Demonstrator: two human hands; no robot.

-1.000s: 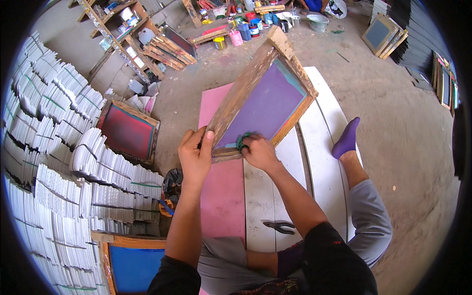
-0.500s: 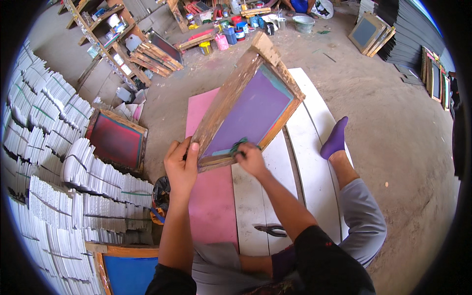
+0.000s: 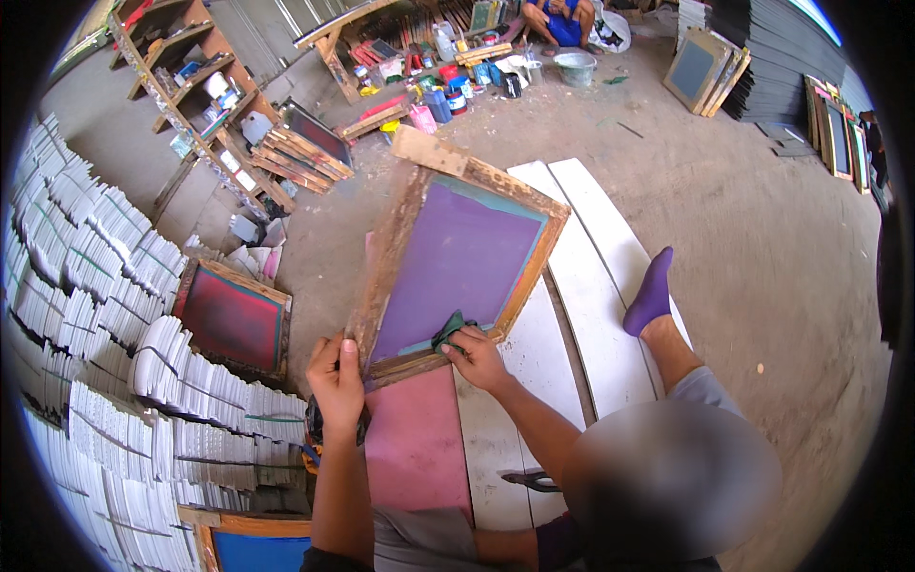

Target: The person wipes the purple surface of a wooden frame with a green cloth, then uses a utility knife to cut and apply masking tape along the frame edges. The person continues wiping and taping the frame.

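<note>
A wooden silk-screen frame (image 3: 456, 257) with purple mesh is held up tilted, its far end raised above the boards. My left hand (image 3: 338, 386) grips the near left corner, thumb on top of the wood. In my right hand (image 3: 479, 362) a dark green cloth (image 3: 452, 330) is bunched, pressed against the mesh close to the near edge. Below the frame lie white boards (image 3: 538, 377) and a pink sheet (image 3: 416, 440). Pliers (image 3: 530, 481) rest on the white boards, partly hidden by my right forearm. A blurred patch covers my right upper arm and part of my leg.
Bundled white stacks (image 3: 205, 381) rise along the left. A red screen frame (image 3: 233, 319) leans there, and a blue one (image 3: 259, 550) stands at the lower left. Farther off are shelves (image 3: 186, 100), paint containers (image 3: 457, 100), a basin (image 3: 576, 69) and a seated person (image 3: 560, 19).
The frame has swung left and turned its mesh more toward me. My right hand and the cloth have shifted slightly left along the near edge, still against the mesh. The view has tilted up.
</note>
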